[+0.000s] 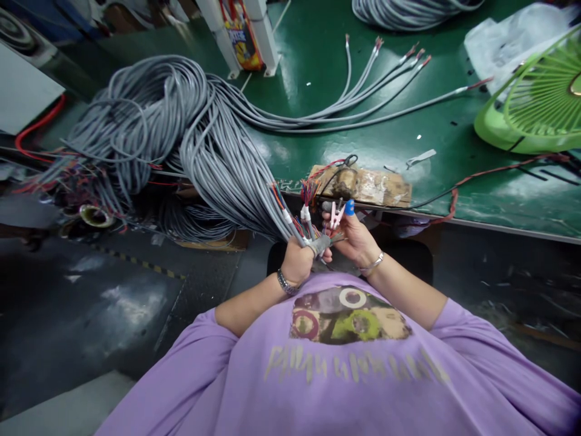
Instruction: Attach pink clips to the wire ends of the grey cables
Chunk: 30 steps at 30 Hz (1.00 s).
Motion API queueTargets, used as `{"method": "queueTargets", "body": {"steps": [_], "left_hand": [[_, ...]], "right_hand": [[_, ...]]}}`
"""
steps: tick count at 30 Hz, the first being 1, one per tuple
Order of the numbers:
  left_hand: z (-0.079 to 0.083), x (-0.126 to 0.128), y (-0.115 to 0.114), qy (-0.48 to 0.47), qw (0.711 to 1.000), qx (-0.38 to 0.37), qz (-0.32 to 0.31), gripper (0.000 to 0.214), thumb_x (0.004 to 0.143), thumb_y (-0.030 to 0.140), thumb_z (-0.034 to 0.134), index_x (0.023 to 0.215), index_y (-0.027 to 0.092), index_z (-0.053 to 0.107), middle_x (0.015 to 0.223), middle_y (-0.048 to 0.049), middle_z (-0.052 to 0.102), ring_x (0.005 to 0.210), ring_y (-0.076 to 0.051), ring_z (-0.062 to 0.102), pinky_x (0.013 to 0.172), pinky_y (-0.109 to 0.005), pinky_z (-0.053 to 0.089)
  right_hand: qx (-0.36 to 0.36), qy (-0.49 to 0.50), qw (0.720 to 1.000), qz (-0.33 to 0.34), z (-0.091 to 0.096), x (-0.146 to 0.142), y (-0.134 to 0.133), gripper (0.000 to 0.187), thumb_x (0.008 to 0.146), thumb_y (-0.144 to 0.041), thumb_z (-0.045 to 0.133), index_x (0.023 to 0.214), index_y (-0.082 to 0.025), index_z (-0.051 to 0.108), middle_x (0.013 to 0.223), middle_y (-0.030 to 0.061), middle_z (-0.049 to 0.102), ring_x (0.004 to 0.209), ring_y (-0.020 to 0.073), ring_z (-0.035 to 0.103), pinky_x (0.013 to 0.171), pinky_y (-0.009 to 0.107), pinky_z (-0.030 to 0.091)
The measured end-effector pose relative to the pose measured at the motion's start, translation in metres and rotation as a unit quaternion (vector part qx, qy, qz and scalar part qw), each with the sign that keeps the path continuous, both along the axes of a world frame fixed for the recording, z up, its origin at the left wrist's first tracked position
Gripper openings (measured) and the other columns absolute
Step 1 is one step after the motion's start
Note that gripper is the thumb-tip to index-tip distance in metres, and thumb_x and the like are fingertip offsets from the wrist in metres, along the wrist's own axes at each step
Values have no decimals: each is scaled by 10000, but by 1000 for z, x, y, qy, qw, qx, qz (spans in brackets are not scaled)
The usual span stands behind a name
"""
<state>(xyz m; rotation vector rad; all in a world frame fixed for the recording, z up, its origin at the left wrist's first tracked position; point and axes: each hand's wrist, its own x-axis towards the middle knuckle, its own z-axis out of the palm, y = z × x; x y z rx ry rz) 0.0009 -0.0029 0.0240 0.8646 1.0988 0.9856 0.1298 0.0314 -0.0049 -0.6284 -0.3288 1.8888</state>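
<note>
Both hands meet just in front of the body, close to the near edge of the bench: the left hand (297,261) is closed in a fist around several grey cables (254,175), while the right hand (356,242) is narrowed to a pinch, a pink clip (336,215) between its fingers. Cable ends rise out of the left fist, pointing away from the body, with white bands (305,213) and a spray of coloured wires (310,189) at the tips. More bare wires show between the hands, reaching sideways toward the right fingertips; whether those touch a strand is too small to tell. So the ends lie to the left of the right hand, their long axis across its reach, the left hand the nearer. From the fist the cables run up and left to a large pile on the green bench (499,203). Beyond the hands, at the edge, sits a taped block (381,185); farther off, loose ends fan out rightward toward a plastic bag (512,45) and a green fan (540,103), with a coil (413,13) at the far side.
</note>
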Motion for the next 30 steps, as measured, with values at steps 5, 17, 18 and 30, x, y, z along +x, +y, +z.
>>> {"method": "queueTargets", "body": {"steps": [5, 17, 18, 30], "left_hand": [[-1, -5, -3, 4, 1000, -9, -1, 339, 633, 424, 801, 673, 139, 621, 526, -1, 637, 437, -124, 595, 462, -251, 546], [8, -1, -3, 14, 1000, 6, 17, 357, 660, 451, 784, 648, 150, 593, 508, 16, 609, 424, -109, 573, 432, -233, 511], [9, 1, -3, 13, 1000, 5, 25, 355, 657, 448, 783, 641, 148, 595, 507, 14, 608, 424, -107, 572, 432, -230, 509], [7, 10, 1, -4, 999, 17, 41, 342, 660, 440, 779, 627, 137, 625, 498, 10, 606, 420, -102, 565, 434, -225, 512]], "right_hand": [[-15, -7, 999, -29, 2, 2, -5, 538, 757, -751, 569, 810, -220, 635, 758, -6, 686, 564, 101, 553, 548, 237, 479], [27, -115, 992, -54, 11, 11, -7, 307, 780, -489, 722, 770, -190, 654, 682, -10, 637, 556, 90, 505, 517, 226, 402], [32, -118, 991, -60, 10, 10, -7, 305, 779, -481, 724, 763, -184, 656, 672, -10, 627, 555, 89, 499, 514, 227, 396], [28, -84, 996, -1, 10, 3, -2, 594, 732, -758, 594, 924, -203, 686, 588, 2, 618, 568, 171, 585, 532, 309, 468]]}}
